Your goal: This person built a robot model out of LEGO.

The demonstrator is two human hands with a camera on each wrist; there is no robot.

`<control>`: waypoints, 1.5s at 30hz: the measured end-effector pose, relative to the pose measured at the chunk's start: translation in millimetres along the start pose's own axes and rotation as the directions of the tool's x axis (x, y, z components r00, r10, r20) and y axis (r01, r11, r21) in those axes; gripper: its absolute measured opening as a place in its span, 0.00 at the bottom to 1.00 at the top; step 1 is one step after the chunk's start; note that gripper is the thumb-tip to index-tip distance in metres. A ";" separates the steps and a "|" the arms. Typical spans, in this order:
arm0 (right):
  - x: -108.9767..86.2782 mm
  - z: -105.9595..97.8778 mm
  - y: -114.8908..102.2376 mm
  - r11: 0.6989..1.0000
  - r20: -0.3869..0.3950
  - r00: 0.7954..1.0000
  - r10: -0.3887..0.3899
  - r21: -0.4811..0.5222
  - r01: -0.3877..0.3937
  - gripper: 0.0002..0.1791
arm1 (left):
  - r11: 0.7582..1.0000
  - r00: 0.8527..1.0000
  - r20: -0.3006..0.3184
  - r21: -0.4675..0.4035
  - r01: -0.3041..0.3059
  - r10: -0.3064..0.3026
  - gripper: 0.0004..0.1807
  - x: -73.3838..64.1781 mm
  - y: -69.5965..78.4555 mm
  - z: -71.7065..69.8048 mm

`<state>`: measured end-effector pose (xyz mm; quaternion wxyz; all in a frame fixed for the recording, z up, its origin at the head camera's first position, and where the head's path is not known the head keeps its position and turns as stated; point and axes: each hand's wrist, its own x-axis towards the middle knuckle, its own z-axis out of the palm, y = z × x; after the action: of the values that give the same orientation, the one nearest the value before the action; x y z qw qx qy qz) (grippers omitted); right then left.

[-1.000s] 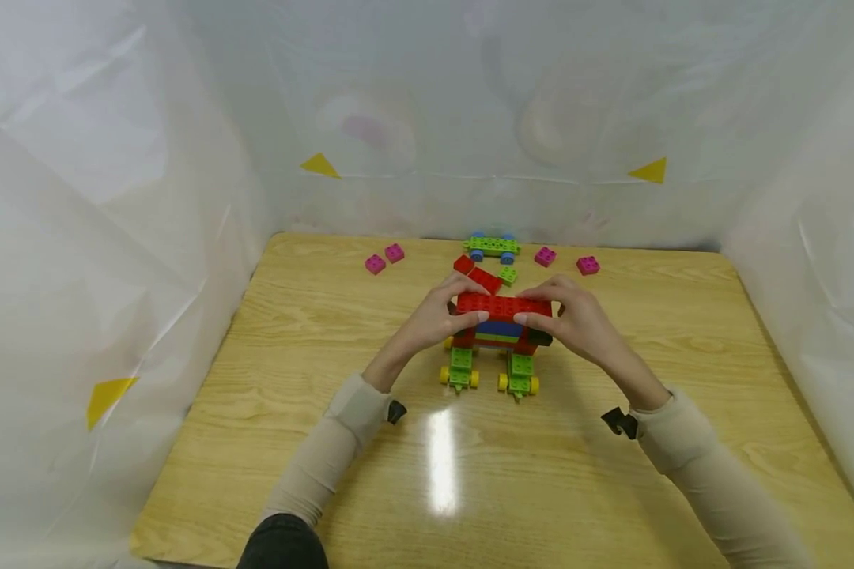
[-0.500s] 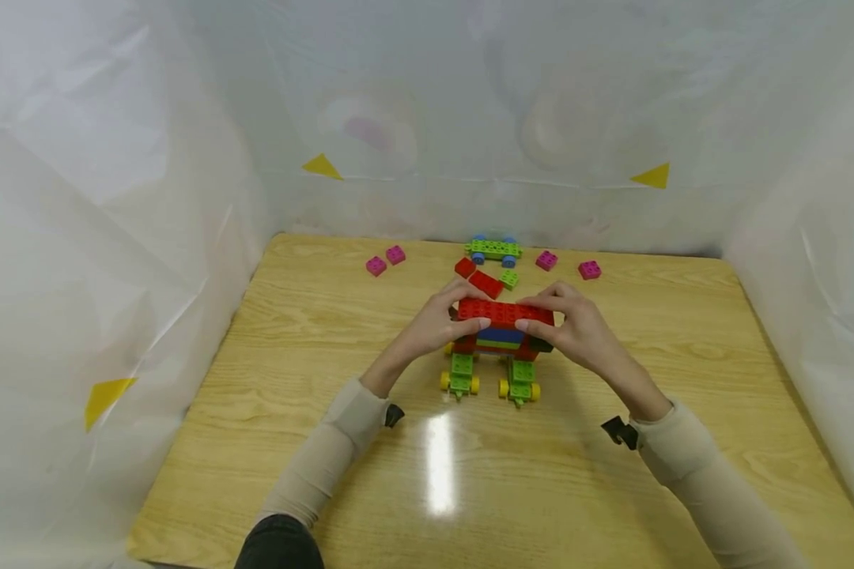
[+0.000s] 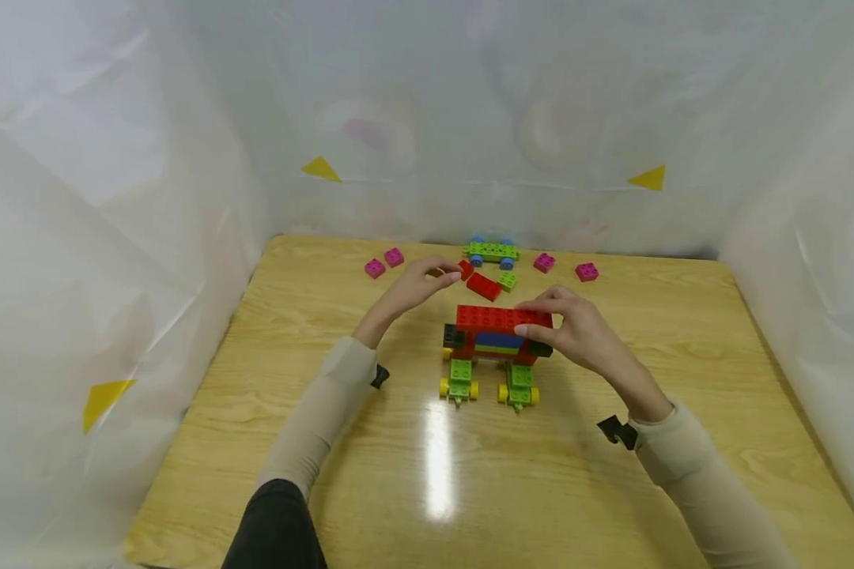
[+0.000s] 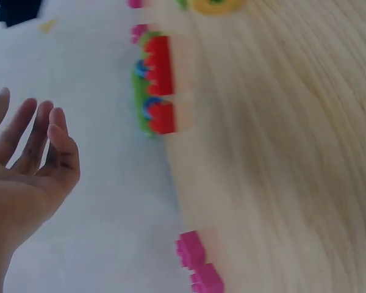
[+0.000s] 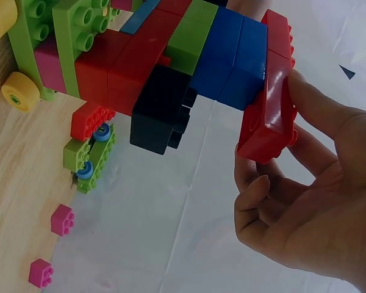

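Note:
A toy brick vehicle (image 3: 498,344) stands mid-table on green wheeled bases with yellow wheels. Its body stacks red, green and blue bricks, with a black brick (image 5: 160,110) sticking out from the side. Along the top runs a layer of red bricks (image 5: 272,101), whose right end my right hand (image 3: 576,328) pinches between thumb and fingers. My left hand (image 3: 416,286) is in the air left of two loose red bricks (image 3: 484,286), fingers relaxed and slightly bent. In the left wrist view that left hand (image 4: 33,168) holds nothing.
Behind the vehicle lie a small green brick (image 3: 508,280) and a green wheeled base (image 3: 492,252) with blue wheels. Pink bricks lie at the back left (image 3: 375,269) and back right (image 3: 587,272). White sheeting (image 3: 484,118) rises behind the table (image 3: 313,332).
My left hand has let go of the vehicle's red top and moved left and away toward the loose red bricks. My right hand keeps its grip at the same spot.

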<state>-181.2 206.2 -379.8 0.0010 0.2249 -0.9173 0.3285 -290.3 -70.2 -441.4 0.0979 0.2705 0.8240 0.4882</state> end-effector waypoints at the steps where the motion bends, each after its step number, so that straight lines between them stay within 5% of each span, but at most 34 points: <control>1: -0.8 -0.1 0.5 1.000 0.005 1.000 0.006 -0.002 -0.006 0.20 | 1.000 1.000 0.001 0.009 0.007 -0.007 0.20 6.0 -5.9 2.4; 15: -5.6 -1.6 -0.2 1.000 0.013 1.000 0.009 -0.002 -0.009 0.21 | 0.993 0.998 0.000 0.105 0.058 -0.058 0.26 56.8 -47.6 37.9; 23: -5.5 -0.6 0.2 1.000 0.010 1.000 0.005 0.006 -0.005 0.20 | 0.950 0.993 0.061 0.302 0.082 -0.105 0.30 68.9 -58.4 52.0; 29: -4.8 1.2 -0.2 1.000 0.016 1.000 0.000 0.003 0.000 0.21 | 0.933 0.986 0.057 0.335 0.128 -0.155 0.29 71.3 -63.0 57.9; 35: -3.1 1.9 -1.9 1.000 0.011 1.000 -0.015 0.000 0.015 0.20 | 0.913 0.991 0.033 0.392 0.109 -0.132 0.24 71.0 -66.8 59.6; 45: -0.6 2.5 -1.1 1.000 0.007 1.000 -0.008 0.008 0.008 0.20 | 0.948 0.986 0.003 0.276 0.158 -0.166 0.19 65.1 -70.9 58.6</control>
<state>-179.9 204.2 -381.2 -0.0019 0.2297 -0.9152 0.3311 -344.5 -17.7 -525.1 0.1100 0.2194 0.9017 0.3559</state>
